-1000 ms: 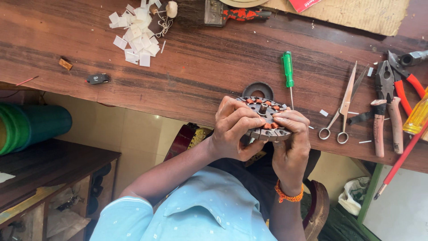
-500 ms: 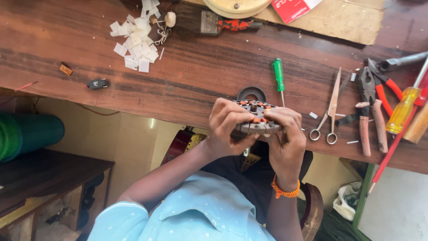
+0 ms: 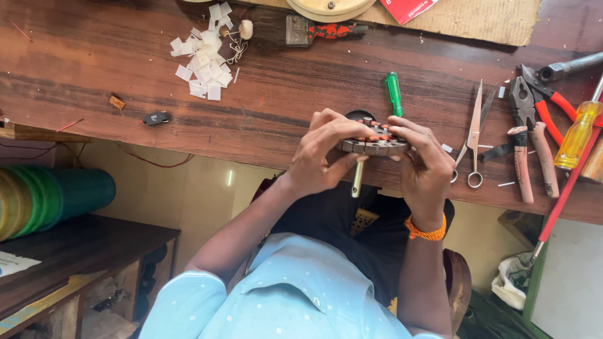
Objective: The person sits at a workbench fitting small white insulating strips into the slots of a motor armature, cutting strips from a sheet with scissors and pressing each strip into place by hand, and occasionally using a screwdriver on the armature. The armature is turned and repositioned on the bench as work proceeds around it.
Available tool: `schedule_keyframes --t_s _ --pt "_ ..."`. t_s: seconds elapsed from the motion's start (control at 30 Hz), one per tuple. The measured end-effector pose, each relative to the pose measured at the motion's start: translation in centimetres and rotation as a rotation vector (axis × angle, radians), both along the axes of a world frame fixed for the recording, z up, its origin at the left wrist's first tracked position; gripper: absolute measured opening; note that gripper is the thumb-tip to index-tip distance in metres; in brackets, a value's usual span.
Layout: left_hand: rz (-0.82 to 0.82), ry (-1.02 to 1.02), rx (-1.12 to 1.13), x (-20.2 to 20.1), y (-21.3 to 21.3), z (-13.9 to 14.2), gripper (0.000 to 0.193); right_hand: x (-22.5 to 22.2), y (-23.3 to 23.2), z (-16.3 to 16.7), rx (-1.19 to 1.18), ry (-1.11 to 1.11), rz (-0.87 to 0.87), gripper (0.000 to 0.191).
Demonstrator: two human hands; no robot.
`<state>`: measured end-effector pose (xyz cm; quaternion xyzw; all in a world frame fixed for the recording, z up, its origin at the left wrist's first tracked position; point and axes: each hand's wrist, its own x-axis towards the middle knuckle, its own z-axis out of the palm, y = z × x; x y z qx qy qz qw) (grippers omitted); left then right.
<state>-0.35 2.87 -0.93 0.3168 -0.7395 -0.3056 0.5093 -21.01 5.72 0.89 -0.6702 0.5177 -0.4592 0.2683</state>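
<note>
Both my hands hold a round motor stator [image 3: 375, 143] with orange-copper windings at the near edge of the wooden table [image 3: 125, 56]. My left hand [image 3: 320, 154] grips its left side, with fingers curled over the top. My right hand [image 3: 424, 166], with an orange band at the wrist, clasps the right side. The stator is seen edge-on, and its metal shaft [image 3: 357, 179] points down toward my body. A dark round part behind the stator is mostly hidden by my fingers.
A green-handled screwdriver [image 3: 394, 93] lies just beyond the stator. To the right lie scissors [image 3: 472, 135], pliers [image 3: 524, 138], red-handled cutters and a yellow-handled screwdriver [image 3: 578, 135]. White paper pieces [image 3: 204, 63] and a brush [image 3: 295, 30] lie far left. A green roll [image 3: 50, 198] sits on a low bench.
My hands have tipped the stator from face-up to edge-on, so its shaft now shows below. The view has shifted slightly over the table.
</note>
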Motion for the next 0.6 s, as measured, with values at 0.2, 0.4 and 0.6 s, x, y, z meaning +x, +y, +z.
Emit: schedule_keyframes --t_s 0.2,0.4,0.6 --pt "-0.161 -0.004 -0.062 1.0 -0.5 -3.6 0.053 -1.5 -0.7 -0.4 -0.009 -0.13 0.222 0.032" --pt "-0.16 -0.13 -0.089 1.4 -0.5 -1.9 0.056 -2.7 -6.2 -0.6 0.329 0.222 -0.126 0.047" --pt "0.083 -0.393 -0.201 -1.2 2.2 1.4 0.052 -2.1 -7.6 0.3 0.073 0.495 -0.085 0.061"
